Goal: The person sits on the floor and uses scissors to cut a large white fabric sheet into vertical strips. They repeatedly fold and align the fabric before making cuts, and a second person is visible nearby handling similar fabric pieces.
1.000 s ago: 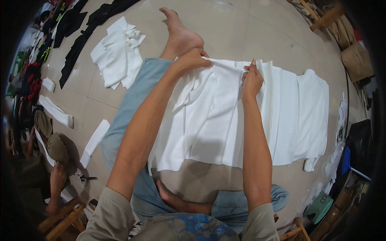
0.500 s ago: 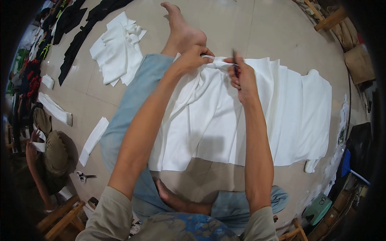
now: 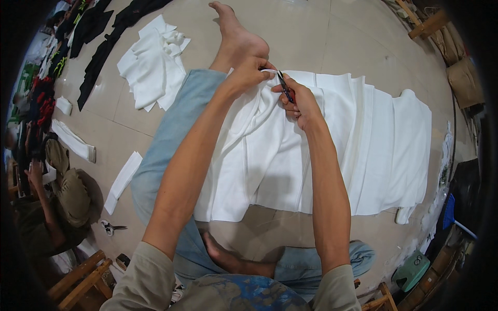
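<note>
White fabric [image 3: 280,176] lies spread in overlapping layers across the floor and my left leg. At its far edge my left hand [image 3: 250,76] is closed, pinching the cloth; something small and dark shows by its fingertips. Just to the right, my right hand [image 3: 298,102] is wrapped round small dark thread snips [image 3: 285,88] with a bit of red on them. Their tips point away from me, at the fabric edge beside my left fingers. Whether the blades are apart is too small to tell.
A pile of white cloth [image 3: 153,65] lies beyond my left leg. Folded white strips [image 3: 122,182] and scissors [image 3: 111,227] rest on the floor at left. Another person [image 3: 41,207] sits at far left. A green box [image 3: 412,271] and a blue dustpan-like thing [image 3: 449,211] stand at right.
My right hand has come left and slightly nearer with the snips, bringing them beside my left fingers. My left hand keeps its pinch on the fabric. The other person's arm has shifted.
</note>
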The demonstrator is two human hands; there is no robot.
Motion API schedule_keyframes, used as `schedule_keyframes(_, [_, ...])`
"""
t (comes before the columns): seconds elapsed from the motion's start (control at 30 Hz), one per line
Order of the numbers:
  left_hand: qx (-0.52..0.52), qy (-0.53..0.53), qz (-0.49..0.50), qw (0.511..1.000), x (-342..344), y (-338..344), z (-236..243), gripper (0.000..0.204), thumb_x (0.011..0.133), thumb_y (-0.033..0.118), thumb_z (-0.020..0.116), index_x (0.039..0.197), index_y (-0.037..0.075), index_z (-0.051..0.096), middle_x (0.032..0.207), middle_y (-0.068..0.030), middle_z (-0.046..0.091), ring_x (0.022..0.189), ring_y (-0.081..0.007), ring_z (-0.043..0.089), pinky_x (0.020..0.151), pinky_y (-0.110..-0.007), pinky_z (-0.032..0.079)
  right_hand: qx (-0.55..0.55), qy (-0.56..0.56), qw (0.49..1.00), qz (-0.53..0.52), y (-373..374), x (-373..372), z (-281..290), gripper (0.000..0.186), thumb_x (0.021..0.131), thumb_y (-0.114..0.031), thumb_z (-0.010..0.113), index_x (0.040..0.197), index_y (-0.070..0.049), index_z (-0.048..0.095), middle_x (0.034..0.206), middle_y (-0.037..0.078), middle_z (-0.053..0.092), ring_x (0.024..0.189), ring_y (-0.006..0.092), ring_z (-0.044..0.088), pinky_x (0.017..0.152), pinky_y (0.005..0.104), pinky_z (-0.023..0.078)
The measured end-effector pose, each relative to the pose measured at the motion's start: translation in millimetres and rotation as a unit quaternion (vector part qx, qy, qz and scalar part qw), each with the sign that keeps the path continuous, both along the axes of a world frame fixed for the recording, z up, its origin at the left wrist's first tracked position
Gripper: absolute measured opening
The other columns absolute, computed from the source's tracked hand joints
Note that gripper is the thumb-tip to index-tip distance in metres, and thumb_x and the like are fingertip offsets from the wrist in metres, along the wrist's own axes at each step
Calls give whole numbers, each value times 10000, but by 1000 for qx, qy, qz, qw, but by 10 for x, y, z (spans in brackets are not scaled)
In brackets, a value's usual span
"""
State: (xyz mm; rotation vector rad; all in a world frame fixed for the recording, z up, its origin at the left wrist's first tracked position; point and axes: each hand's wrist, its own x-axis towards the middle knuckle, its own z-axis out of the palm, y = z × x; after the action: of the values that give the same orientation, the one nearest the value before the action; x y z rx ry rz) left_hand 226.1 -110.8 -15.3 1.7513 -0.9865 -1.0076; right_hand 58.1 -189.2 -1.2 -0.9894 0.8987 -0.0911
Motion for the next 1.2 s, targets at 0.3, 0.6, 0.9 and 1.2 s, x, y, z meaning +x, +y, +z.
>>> schedule_keyframes(0.3, [-19, 11, 10, 1000, -7, -11, -37, 264, 856, 110, 679, 1063, -53, 701, 900, -112, 703, 875, -161, 626, 804, -287, 467, 50, 6, 999, 3, -67, 30, 5, 467, 1025, -423, 453, 959, 3, 634, 564, -40, 453, 371, 26, 223, 328, 202, 161])
schedule_keyframes(0.6, [-14, -4, 2, 1000, -24, -37, -140, 281, 865, 105, 713, 1102, -45, 697, 914, -96, 704, 865, -133, 619, 786, -251, 461, 76, -35, 996, -26, -76, 38, -19, 427, 1004, -421, 509, 909, -18, 613, 558, -38, 457, 371, 22, 228, 325, 200, 159])
schedule_keyframes(0.9, [-52, -83, 15, 995, -195, -74, -15, 263, 890, 68, 634, 1134, -26, 661, 971, -144, 697, 941, -220, 642, 863, -303, 470, 44, -120, 983, -132, -48, -17, -106, 423, 1006, -420, 529, 972, -8, 617, 594, -42, 443, 411, 37, 271, 366, 220, 193])
schedule_keyframes(1.2, [-197, -330, -7, 923, -1320, 757, 213, 381, 874, 56, 625, 1252, 61, 576, 1330, -135, 543, 1250, -337, 483, 1058, -449, 356, -109, 8, 975, -194, 986, -1868, 446, 493, 1029, -457, 481, 1065, 18, 608, 634, -56, 396, 461, 14, 296, 401, 193, 207])
